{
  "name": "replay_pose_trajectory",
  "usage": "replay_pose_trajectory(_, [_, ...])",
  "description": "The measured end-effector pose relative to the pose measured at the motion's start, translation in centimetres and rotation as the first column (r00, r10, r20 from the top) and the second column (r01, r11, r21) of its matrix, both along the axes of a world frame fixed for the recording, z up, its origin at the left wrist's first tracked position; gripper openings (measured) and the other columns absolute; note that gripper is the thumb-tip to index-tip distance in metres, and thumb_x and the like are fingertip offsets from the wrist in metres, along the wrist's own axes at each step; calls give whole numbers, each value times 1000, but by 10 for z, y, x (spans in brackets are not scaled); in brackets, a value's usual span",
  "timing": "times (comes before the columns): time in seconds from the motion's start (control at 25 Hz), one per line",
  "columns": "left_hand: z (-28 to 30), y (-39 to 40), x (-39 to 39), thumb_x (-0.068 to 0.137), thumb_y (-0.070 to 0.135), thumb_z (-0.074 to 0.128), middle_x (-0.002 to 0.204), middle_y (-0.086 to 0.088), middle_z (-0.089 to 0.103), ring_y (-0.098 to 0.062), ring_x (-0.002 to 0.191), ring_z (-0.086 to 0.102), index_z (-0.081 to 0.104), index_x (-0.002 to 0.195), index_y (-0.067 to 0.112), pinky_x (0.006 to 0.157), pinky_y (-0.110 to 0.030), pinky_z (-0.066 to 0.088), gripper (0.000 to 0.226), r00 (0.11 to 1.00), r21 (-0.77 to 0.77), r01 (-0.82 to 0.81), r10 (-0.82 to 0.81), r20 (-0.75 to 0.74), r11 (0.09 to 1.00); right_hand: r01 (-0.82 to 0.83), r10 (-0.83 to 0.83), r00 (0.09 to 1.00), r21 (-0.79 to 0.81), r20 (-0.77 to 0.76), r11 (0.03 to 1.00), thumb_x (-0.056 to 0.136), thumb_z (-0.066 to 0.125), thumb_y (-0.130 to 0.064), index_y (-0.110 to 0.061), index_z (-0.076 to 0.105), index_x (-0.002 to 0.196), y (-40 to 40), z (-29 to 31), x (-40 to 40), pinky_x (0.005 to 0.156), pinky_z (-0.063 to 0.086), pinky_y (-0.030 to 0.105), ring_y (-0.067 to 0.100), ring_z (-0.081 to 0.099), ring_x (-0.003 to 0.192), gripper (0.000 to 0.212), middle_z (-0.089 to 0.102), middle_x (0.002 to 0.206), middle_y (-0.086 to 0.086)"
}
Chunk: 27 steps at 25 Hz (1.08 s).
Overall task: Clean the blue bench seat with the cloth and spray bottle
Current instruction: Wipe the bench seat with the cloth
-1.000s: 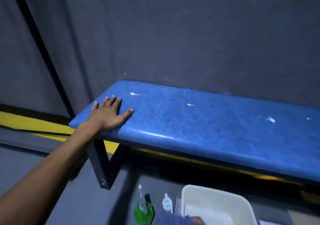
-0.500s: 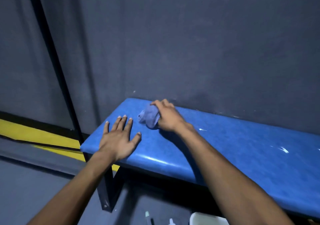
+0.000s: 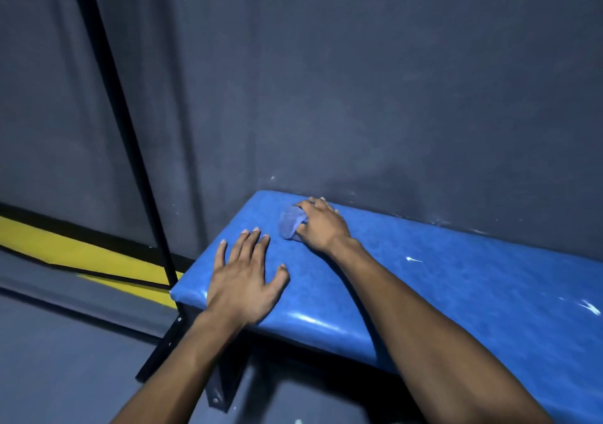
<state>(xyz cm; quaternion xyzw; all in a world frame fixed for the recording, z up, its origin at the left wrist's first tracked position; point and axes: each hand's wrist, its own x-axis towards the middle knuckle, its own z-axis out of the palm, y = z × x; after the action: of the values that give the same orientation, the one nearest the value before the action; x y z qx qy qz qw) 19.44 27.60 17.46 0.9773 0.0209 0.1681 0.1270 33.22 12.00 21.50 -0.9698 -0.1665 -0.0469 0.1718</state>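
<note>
Head view: the left hand lies flat, fingers spread, near the blue bench seat left end. The right hand is clamped on the cloth, pressed against the seat's rear-left corner.

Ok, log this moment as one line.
step: wiping | right hand: holds cloth on bench seat, far left corner | left hand: flat on seat, empty | white marks: remain to the right | spray bottle: not visible
</note>
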Motion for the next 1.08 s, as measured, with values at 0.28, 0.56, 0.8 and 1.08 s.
replay_pose_trajectory(0.28, [1, -1, 0, 85, 67, 14, 169, 5, 13, -12, 156, 2, 25, 158, 24, 125, -48, -5, 85, 1000, 27, -2, 3, -27, 1000, 271, -274, 961, 72, 47, 960, 83, 44, -33, -19, 63, 132, -206, 1, -94, 106, 37, 28, 26, 53, 131, 54, 63, 137, 5])
replay_pose_trajectory(0.56, [5, -1, -2, 85, 65, 12, 170, 3, 11, -11, 156, -1, 23, 158, 22, 125, -48, -8, 86, 999, 30, -6, 7, -31, 1000, -178, 174, 984, 159, 35, 971, 74, 49, -21, -19, 59, 134, -25, -9, -54, 111, 42, 35, 25, 52, 131, 62, 58, 139, 5])
replay_pose_trajectory(0.8, [1, -1, -2, 86, 67, 18, 168, 5, 17, -9, 156, 5, 30, 156, 23, 125, -44, -6, 84, 999, -6, -14, 14, 35, 1000, -12, 17, 999, 93, -49, 996, 84, 64, -31, -12, 60, 132, -10, 0, 21, 106, 41, 31, 32, 55, 129, 53, 59, 137, 14])
replay_pose_trajectory(1.08, [2, -4, -1, 90, 63, 22, 169, 4, 12, -9, 156, -1, 25, 158, 22, 125, -48, -7, 79, 1000, -14, -9, 9, 11, 1000, -74, 61, 989, 93, 135, 993, 75, 59, -6, -19, 63, 127, -171, -4, -127, 104, 33, 10, 16, 53, 128, 53, 59, 131, -4])
